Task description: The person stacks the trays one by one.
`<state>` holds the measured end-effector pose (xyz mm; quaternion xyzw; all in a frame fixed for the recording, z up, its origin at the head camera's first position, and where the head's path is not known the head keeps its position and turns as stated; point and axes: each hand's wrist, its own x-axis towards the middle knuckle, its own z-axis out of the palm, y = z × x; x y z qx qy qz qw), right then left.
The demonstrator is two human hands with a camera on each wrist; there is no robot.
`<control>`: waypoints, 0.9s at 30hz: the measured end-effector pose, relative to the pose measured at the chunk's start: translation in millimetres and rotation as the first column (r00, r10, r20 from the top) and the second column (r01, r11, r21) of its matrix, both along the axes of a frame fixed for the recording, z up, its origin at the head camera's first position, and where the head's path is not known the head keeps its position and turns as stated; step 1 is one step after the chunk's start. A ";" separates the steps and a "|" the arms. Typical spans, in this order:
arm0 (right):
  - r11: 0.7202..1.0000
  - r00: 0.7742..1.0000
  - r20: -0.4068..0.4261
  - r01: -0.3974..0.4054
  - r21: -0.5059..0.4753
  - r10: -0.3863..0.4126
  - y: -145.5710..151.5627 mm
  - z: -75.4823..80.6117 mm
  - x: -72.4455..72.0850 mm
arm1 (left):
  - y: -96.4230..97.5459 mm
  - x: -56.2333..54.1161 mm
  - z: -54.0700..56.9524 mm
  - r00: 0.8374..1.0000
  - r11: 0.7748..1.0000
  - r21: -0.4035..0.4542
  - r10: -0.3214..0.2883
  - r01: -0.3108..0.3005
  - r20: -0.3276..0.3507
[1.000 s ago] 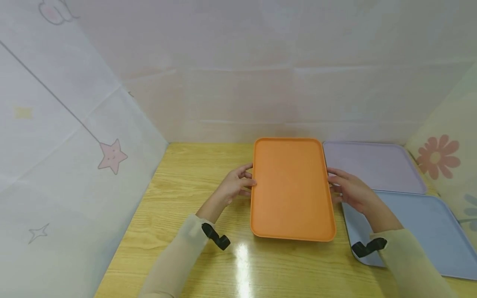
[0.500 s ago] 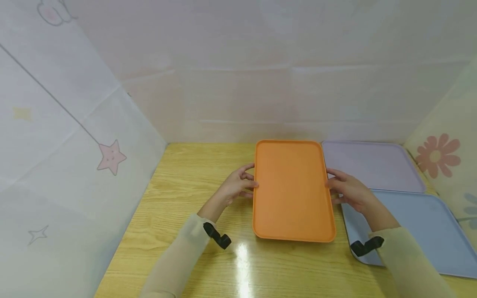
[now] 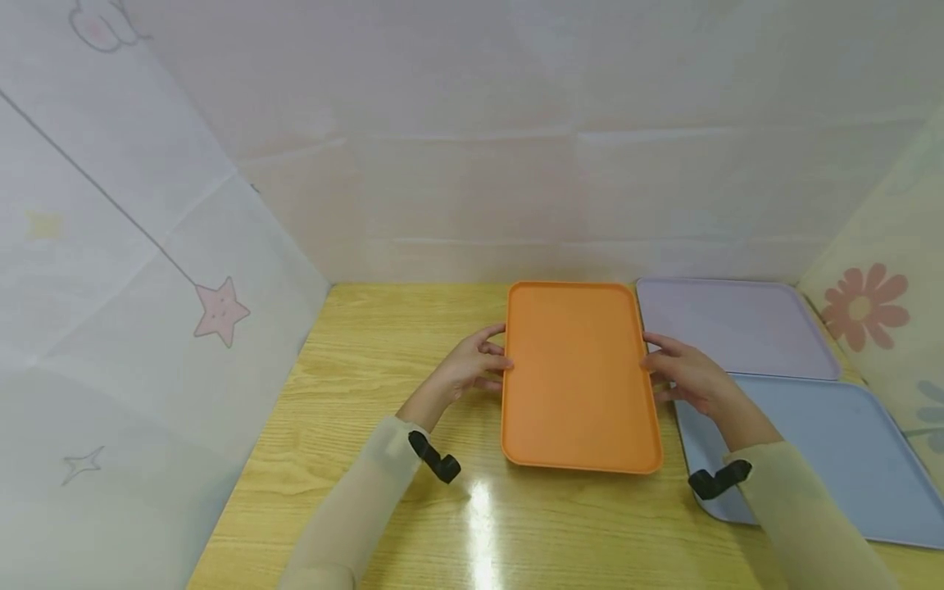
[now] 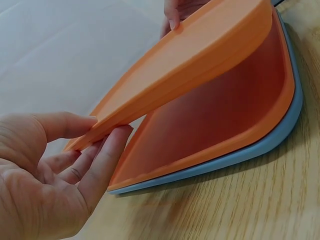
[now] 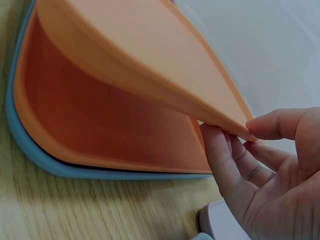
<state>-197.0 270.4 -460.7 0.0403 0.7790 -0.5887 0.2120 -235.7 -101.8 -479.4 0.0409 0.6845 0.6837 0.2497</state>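
Observation:
In the head view my left hand (image 3: 472,365) and right hand (image 3: 686,373) pinch the two long sides of an orange tray (image 3: 578,377), thumbs on the rim and fingers beneath. Both wrist views show this tray raised and tilted over a second orange tray (image 4: 215,115), with a gap between the two. That lower tray rests in a blue tray (image 5: 55,167) on the wood table. From the head camera, the upper tray hides this stack.
To the right lie a purple tray (image 3: 737,328) and, nearer me, another blue tray (image 3: 826,459), partly under my right arm. The wood table (image 3: 383,344) stretches off to the left. Printed white cloth (image 3: 472,197) closes off the back and sides.
The orange tray has sunk slightly, and its far edge has come a little nearer to me. My hands keep their grip on both sides.

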 end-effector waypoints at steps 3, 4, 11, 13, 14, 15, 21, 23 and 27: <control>1.000 1.000 0.005 -0.002 -0.004 0.002 -0.1 -2.4 -1.8 | -0.4 -2.1 -2.4 1.000 1.000 -0.003 0.001 -0.001 0.007; 1.000 1.000 0.007 -0.002 -0.002 0.002 0.0 -3.4 -2.5 | -0.5 -2.8 -3.3 1.000 1.000 -0.003 0.003 -0.003 0.011; 1.000 1.000 0.016 -0.002 0.001 0.002 1.1 -9.5 -6.0 | 0.3 -5.9 -6.8 0.999 1.000 -0.007 0.000 0.000 0.050; 1.000 1.000 0.017 0.000 -0.003 0.000 1.4 -11.0 -6.9 | 0.7 -7.2 -7.7 0.998 1.000 -0.010 -0.001 0.002 0.056; 1.000 1.000 0.017 0.001 -0.006 0.000 1.4 -11.7 -7.3 | 0.7 -8.0 -8.2 0.998 1.000 -0.012 -0.003 0.004 0.056; 1.000 1.000 0.018 0.000 -0.009 0.000 1.5 -12.3 -7.7 | 0.7 -8.7 -8.6 0.998 1.000 -0.015 -0.005 0.006 0.055; 0.997 1.000 0.025 -0.002 -0.074 0.003 0.9 -16.5 -10.4 | 0.2 -13.1 -12.3 0.999 1.000 -0.026 -0.012 0.013 0.052; 0.996 1.000 0.027 -0.002 -0.093 0.005 0.1 -18.0 -11.2 | 0.1 -14.0 -13.8 0.998 1.000 -0.026 -0.013 0.014 0.056; 0.995 0.999 0.034 -0.001 -0.104 0.004 -1.6 -20.5 -12.6 | -0.3 -15.3 -18.3 0.998 1.000 -0.025 -0.017 0.019 0.059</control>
